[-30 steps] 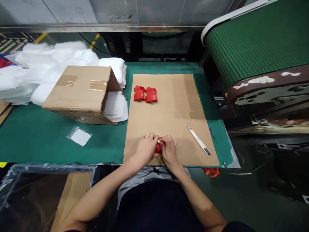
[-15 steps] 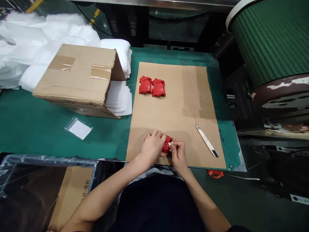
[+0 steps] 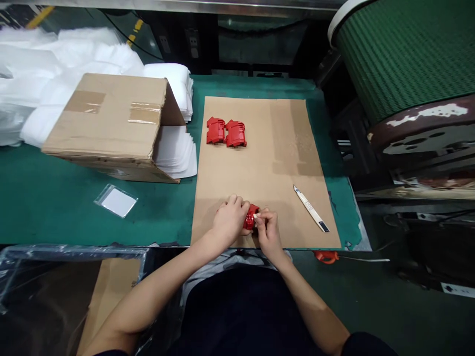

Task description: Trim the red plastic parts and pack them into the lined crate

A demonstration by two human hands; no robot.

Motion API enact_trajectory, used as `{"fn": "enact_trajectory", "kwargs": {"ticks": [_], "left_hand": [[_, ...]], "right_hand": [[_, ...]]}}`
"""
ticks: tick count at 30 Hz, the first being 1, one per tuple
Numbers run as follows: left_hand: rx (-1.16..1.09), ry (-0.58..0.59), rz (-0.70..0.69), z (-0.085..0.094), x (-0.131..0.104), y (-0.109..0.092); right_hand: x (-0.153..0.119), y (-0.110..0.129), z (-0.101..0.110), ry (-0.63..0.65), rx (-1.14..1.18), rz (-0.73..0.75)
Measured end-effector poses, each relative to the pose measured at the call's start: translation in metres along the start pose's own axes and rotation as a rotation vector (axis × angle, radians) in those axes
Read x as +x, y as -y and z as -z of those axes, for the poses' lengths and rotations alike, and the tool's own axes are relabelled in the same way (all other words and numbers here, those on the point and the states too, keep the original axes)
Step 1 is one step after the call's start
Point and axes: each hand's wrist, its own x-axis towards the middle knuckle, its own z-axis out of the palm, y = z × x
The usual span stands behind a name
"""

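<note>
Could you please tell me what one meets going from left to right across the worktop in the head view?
White foam sheets → cardboard box → small clear bag → left hand → red part → right hand → craft knife → green conveyor belt.

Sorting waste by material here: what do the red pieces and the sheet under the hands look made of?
The red part held in the left hand and right hand, like the two red parts farther back, looks like moulded plastic: uniform colour, slight sheen, ribbed shapes. The sheet looks like matte brown cardboard with tape strips.
</note>
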Motion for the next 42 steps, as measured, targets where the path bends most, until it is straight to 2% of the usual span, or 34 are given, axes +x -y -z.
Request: {"fn": "enact_trajectory", "kwargs": {"ticks": [4, 7, 13, 18, 25, 29, 31, 32, 34, 35, 37, 38, 40, 42], "left_hand": [[-0.018, -0.031, -0.012, -0.002, -0.001, 0.001], [-0.012, -0.044, -0.008, -0.002, -0.001, 0.002], [0.037, -0.009, 0.002, 0.001, -0.001, -0.001], [0.060, -0.045, -0.018, 0.002, -0.004, 0.000], [0.073, -0.087, -0.009, 0.001, -0.007, -0.003], [-0.036, -0.094, 0.054, 0.007, -0.014, -0.001], [-0.199, -0.184, 0.138, 0.011, -0.014, -0.001], [-0.322, -0.266, 0.173, 0.012, -0.013, -0.003], [-0.633, -0.465, 0.220, 0.010, -0.008, -0.018], [-0.794, -0.551, 0.234, 0.006, -0.005, -0.032], [-1.052, -0.659, 0.223, -0.009, -0.004, -0.070], [-1.133, -0.660, 0.169, -0.021, -0.007, -0.092], [-1.222, -0.544, -0.038, -0.050, -0.018, -0.133], [-1.278, -0.275, -0.223, -0.082, -0.028, -0.161]], "right_hand": [[0.001, -0.002, 0.000, 0.050, 0.000, 0.035], [0.001, -0.002, 0.000, 0.018, 0.042, 0.005], [0.005, 0.001, 0.001, 0.078, -0.053, 0.076], [-0.002, 0.001, 0.000, -0.012, 0.002, 0.022], [0.015, 0.010, 0.004, 0.127, -0.213, 0.162], [0.035, 0.007, 0.019, 0.086, -0.219, 0.116], [0.041, 0.003, 0.035, 0.034, -0.226, 0.119], [0.040, 0.001, 0.044, 0.013, -0.231, 0.123], [0.028, -0.001, 0.064, -0.018, -0.200, 0.118], [0.015, -0.001, 0.073, -0.024, -0.145, 0.103], [-0.019, -0.003, 0.090, -0.025, 0.037, 0.067], [-0.040, -0.004, 0.097, -0.046, 0.139, 0.040], [-0.083, -0.009, 0.112, -0.197, 0.278, -0.039], [-0.124, -0.019, 0.128, -0.438, 0.303, -0.195]]}}
